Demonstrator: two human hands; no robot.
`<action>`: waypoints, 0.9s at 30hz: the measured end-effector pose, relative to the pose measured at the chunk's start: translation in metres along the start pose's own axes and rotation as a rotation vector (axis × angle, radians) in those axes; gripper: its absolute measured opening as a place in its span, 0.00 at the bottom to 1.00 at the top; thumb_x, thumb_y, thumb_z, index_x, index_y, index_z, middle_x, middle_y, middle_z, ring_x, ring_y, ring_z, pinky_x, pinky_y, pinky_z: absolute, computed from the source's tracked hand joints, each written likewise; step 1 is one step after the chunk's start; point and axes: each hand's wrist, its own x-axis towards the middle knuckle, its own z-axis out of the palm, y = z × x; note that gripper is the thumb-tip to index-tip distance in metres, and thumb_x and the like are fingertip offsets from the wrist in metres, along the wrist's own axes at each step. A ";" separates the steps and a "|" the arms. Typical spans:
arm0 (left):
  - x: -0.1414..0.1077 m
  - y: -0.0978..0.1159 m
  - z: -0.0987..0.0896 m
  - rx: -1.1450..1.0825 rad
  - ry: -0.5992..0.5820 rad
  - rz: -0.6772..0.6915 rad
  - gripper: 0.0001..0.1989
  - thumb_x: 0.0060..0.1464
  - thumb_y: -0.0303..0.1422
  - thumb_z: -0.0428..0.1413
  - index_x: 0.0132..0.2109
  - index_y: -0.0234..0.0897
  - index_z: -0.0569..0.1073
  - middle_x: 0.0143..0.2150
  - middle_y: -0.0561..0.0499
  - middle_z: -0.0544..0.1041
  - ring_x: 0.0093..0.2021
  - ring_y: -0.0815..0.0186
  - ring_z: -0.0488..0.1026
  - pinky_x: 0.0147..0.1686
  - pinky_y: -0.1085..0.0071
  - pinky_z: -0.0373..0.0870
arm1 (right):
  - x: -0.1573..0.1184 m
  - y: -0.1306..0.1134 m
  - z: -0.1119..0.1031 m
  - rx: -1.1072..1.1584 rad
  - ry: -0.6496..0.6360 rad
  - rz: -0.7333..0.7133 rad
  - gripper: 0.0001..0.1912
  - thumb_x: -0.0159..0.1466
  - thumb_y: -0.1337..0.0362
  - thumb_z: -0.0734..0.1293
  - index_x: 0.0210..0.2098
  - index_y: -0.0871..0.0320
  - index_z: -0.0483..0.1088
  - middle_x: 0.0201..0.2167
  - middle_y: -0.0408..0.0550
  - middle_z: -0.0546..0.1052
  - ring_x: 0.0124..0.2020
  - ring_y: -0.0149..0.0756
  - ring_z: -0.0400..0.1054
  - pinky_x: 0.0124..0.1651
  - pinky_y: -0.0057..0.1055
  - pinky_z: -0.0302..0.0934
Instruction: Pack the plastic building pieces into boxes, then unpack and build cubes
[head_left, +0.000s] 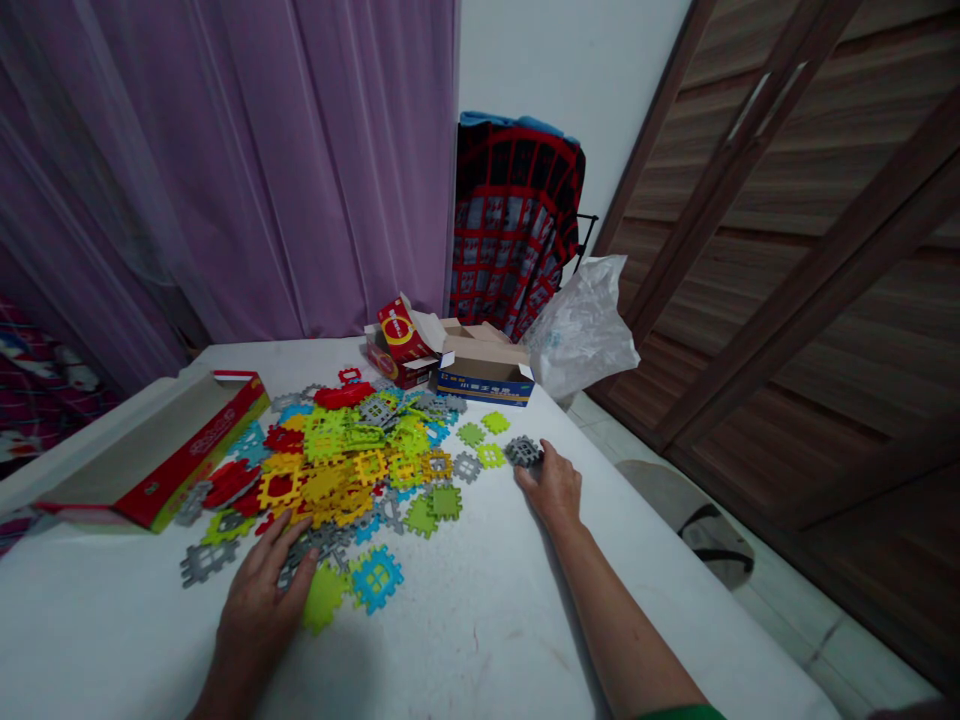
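Note:
At the right side of the table, my right hand (pixel 556 487) has its thumb and fingers closed at the edge of a small stack of grey interlocking tiles (pixel 523 452). My left hand (pixel 264 585) rests at the near edge of a mixed pile, fingers apart, over dark grey tiles (pixel 322 545) that it partly hides. Yellow tiles (pixel 330 485) lie just beyond its fingertips. Beside its thumb are a lime green tile (pixel 325 597) and a blue window tile (pixel 377 578). A grey tile (pixel 208 563) lies to its left.
Left of the pile stands a shallow open box (pixel 202 450). At the back are a red carton (pixel 405 335), a blue-brown carton (pixel 486 385) and a clear plastic bag (pixel 585 330). Loose green tiles (pixel 491 456) lie near my right hand. The table's right edge drops to the floor.

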 end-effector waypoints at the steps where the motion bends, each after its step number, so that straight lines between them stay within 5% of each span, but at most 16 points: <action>1: 0.000 0.001 0.000 0.000 0.001 -0.002 0.24 0.56 0.48 0.48 0.53 0.43 0.75 0.62 0.44 0.72 0.57 0.53 0.73 0.57 0.56 0.69 | 0.000 0.000 0.000 0.003 0.003 0.002 0.32 0.60 0.56 0.67 0.61 0.63 0.62 0.49 0.59 0.76 0.51 0.50 0.68 0.51 0.40 0.56; 14: 0.000 -0.006 0.005 -0.021 0.003 0.002 0.25 0.56 0.50 0.48 0.52 0.42 0.75 0.61 0.43 0.72 0.57 0.54 0.73 0.58 0.57 0.69 | -0.001 0.001 0.002 0.052 0.010 0.020 0.36 0.59 0.56 0.68 0.63 0.64 0.59 0.50 0.60 0.75 0.53 0.50 0.66 0.53 0.41 0.56; 20: -0.001 -0.004 0.005 -0.022 0.009 0.004 0.26 0.55 0.50 0.48 0.52 0.41 0.75 0.61 0.41 0.71 0.58 0.52 0.72 0.59 0.55 0.68 | -0.006 0.009 0.006 0.193 0.191 -0.020 0.31 0.59 0.54 0.65 0.58 0.63 0.63 0.50 0.59 0.74 0.52 0.50 0.65 0.53 0.43 0.57; 23: -0.002 -0.004 0.005 -0.020 0.015 0.005 0.25 0.55 0.49 0.49 0.52 0.42 0.76 0.61 0.43 0.72 0.58 0.52 0.72 0.58 0.56 0.69 | -0.017 0.002 0.006 0.292 0.284 -0.161 0.19 0.62 0.58 0.62 0.50 0.60 0.70 0.47 0.57 0.75 0.51 0.47 0.65 0.53 0.43 0.57; 27: -0.002 -0.006 0.007 -0.026 0.022 -0.004 0.24 0.55 0.49 0.49 0.52 0.43 0.76 0.61 0.43 0.72 0.58 0.53 0.72 0.59 0.56 0.68 | -0.043 -0.027 0.005 0.420 0.214 -0.529 0.11 0.64 0.61 0.62 0.43 0.56 0.73 0.44 0.52 0.76 0.49 0.42 0.67 0.53 0.40 0.58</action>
